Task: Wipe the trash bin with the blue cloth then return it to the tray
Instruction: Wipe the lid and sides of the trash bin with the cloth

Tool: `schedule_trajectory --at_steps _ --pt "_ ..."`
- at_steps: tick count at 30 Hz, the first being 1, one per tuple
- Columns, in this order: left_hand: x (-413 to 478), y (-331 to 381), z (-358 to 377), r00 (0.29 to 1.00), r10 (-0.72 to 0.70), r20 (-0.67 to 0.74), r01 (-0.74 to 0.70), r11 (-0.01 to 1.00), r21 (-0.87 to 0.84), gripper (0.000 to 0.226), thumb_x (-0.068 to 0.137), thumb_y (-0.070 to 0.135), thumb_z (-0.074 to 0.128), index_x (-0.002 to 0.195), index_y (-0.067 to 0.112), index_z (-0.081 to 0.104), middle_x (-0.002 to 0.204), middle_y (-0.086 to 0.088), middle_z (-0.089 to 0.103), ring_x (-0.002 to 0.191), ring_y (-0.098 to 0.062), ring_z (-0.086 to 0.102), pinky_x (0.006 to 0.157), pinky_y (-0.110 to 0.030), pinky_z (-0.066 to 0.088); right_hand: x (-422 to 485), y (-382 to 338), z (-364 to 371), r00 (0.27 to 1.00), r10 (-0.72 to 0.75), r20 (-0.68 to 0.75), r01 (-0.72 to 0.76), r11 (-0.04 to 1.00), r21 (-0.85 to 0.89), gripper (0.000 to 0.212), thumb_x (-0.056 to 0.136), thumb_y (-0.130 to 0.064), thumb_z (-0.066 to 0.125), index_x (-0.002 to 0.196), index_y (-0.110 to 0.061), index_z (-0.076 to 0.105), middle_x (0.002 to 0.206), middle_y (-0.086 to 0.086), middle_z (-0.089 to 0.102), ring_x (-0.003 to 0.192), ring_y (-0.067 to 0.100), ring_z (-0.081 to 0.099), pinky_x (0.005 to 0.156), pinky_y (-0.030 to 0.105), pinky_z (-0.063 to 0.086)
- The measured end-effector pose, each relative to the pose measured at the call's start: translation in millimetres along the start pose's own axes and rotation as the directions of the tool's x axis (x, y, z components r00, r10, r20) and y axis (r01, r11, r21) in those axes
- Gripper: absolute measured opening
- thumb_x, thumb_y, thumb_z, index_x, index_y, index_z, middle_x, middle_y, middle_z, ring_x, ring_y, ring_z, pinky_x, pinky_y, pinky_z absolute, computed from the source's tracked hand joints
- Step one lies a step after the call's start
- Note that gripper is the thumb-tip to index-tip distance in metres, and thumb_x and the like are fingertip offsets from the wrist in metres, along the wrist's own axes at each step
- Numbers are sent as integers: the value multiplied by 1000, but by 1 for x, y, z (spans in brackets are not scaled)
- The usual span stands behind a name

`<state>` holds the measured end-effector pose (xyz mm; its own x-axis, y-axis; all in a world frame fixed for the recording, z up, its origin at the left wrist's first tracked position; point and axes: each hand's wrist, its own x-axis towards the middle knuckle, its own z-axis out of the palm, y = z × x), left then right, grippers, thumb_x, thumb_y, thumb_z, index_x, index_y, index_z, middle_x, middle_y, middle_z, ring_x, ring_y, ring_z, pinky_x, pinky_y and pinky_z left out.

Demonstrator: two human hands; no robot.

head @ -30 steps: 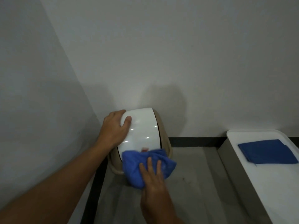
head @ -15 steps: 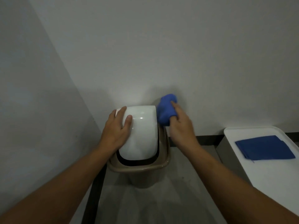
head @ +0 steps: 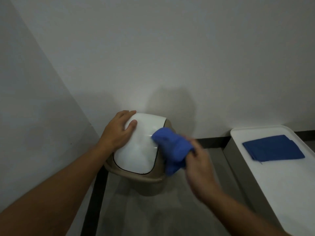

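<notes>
A tan trash bin (head: 150, 182) with a glossy white swing lid (head: 138, 150) stands on the floor in the corner of two walls. My left hand (head: 117, 132) lies flat on the lid's far left part, fingers spread over its edge. My right hand (head: 199, 165) grips a bunched blue cloth (head: 172, 149) and presses it against the lid's right edge and the bin's right shoulder. The hand is motion-blurred. A white tray (head: 286, 183) sits at the right.
A second, folded blue cloth (head: 272, 148) lies on the far end of the tray. White walls meet right behind the bin, with a dark skirting strip (head: 213, 143) along the floor. Grey floor (head: 170, 217) stretches between bin and tray.
My right hand carried the cloth from the bin's front, up to its back right by the wall, then down onto the lid's right edge. My left hand stayed on the lid.
</notes>
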<state>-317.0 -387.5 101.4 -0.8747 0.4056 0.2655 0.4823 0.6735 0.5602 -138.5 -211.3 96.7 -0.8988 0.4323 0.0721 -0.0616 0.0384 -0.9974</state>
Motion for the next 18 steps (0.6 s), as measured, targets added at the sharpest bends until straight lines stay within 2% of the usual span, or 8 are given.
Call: schedule_trajectory --at_steps 2,4,6,7,10,14,17,18 --pt "2 1 -1 999 34 28 -34 999 -14 49 84 44 40 128 25 50 135 -3 49 124 -17 44 101 -26 30 34 -14 -20 961 36 -275 -4 993 117 30 92 -9 40 101 -29 61 100 -2 66 98 19 62 84 33 51" --pt "4 5 0 996 76 46 -74 997 -33 46 84 41 42 127 24 52 134 -3 50 124 -17 44 103 -29 32 65 -23 -28 932 107 -345 -49 984 173 27 92 -15 41 90 -33 60 90 -6 65 91 18 61 79 31 48" --pt "6 12 4 990 121 66 -117 992 -56 44 85 37 44 125 22 53 133 -4 52 124 -17 46 105 -31 33 78 -17 -18 939 184 -290 -139 976 168 20 92 -20 40 92 -29 58 94 1 65 91 19 58 80 32 44" --pt "6 14 6 988 138 74 -133 989 -61 44 85 36 45 125 21 54 132 -4 53 124 -17 46 105 -31 34 77 -12 -10 948 192 -253 -175 980 91 20 93 -20 39 98 -25 57 104 7 65 94 20 57 84 33 44" --pt "9 15 10 985 153 80 -149 987 -57 44 84 38 43 124 22 54 130 -2 54 120 -13 47 102 -29 35 52 2 14 963 169 -208 -195 975 -109 36 95 -19 36 130 -22 44 134 6 52 116 21 51 103 34 38" --pt "10 14 11 983 163 83 -159 986 -55 50 82 45 39 124 23 54 128 0 54 116 -8 46 100 -25 32 -1 -2 36 933 276 -229 -298 952 -67 45 97 -27 32 141 -36 23 135 0 49 100 4 46 91 23 35" --pt "12 13 11 983 159 91 -155 987 -48 53 80 49 37 123 23 54 126 3 55 116 -11 48 100 -25 33 -39 -13 52 917 354 -185 -350 935 56 45 97 -23 34 140 -32 24 142 2 41 118 13 46 102 24 37" --pt "12 13 11 984 148 97 -145 989 -40 53 80 49 37 124 24 54 126 2 55 116 -12 49 100 -26 33 -47 -18 55 913 381 -146 -366 923 123 45 97 -19 35 140 -28 27 143 3 40 120 16 46 100 21 40"
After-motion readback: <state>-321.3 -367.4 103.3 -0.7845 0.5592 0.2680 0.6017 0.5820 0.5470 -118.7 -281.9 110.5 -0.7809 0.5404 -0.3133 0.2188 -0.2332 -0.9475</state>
